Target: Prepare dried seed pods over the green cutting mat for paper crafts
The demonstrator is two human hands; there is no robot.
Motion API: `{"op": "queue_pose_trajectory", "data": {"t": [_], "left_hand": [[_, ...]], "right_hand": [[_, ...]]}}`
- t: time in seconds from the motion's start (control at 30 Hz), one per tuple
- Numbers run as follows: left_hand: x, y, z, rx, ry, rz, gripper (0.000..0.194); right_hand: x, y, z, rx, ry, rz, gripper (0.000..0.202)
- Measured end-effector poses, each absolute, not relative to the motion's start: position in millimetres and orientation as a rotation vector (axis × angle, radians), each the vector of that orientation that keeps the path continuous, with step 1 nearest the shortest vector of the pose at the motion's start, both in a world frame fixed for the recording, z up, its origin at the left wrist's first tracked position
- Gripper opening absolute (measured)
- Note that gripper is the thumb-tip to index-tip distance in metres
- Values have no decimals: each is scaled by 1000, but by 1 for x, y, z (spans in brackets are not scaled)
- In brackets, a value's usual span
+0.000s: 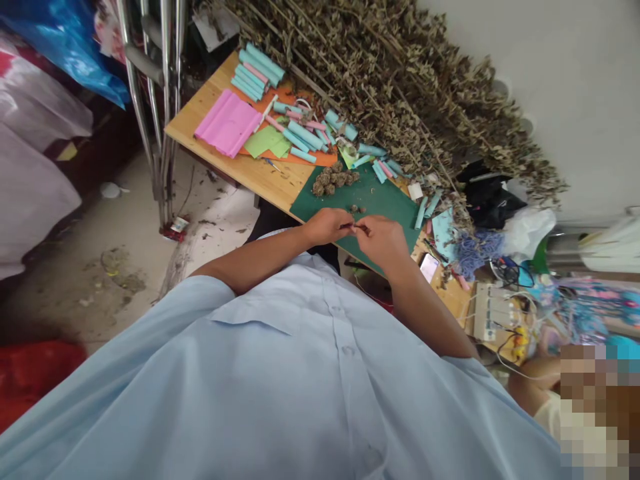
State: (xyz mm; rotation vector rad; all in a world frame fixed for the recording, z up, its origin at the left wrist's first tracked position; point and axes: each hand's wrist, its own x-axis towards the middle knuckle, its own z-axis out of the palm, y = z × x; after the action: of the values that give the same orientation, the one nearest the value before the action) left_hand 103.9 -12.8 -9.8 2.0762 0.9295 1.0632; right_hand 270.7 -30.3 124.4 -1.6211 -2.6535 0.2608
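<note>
My left hand [327,225] and my right hand [383,239] meet over the near edge of a green mat [395,200]. Both hands are closed, with fingertips pinched together at one spot. Whatever they pinch is too small and too covered by the fingers to make out. Just beyond them, a few small brown crumpled bits [357,209] lie on the mat. Farther off, a heap of brown dried clumps [333,179] rests on the mat's far left part.
A large pile of dried leafy stalks [370,73] runs along the table's back. Rolled blue papers [305,135], a pink sheet [227,123] and a phone [429,267] lie on the wooden table [187,123]. Crutches [163,120] stand left; another person [535,383] is at right.
</note>
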Motion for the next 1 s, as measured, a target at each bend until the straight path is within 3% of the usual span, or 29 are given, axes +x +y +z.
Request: {"op": "queue_pose_trajectory", "data": {"t": [0.37,0.7,1.0], "left_hand": [[104,-13,-11,2082,898,1059,31],[97,-15,-4,2087,780,1106,52],[101,-12,-12,2075,777,1106,48]], "right_hand": [[272,-26,128,-1600,-2706,293,19],[270,-23,137,-1608,-2753,397,18],[266,-20,139,-1758,-2737,356,15]]}}
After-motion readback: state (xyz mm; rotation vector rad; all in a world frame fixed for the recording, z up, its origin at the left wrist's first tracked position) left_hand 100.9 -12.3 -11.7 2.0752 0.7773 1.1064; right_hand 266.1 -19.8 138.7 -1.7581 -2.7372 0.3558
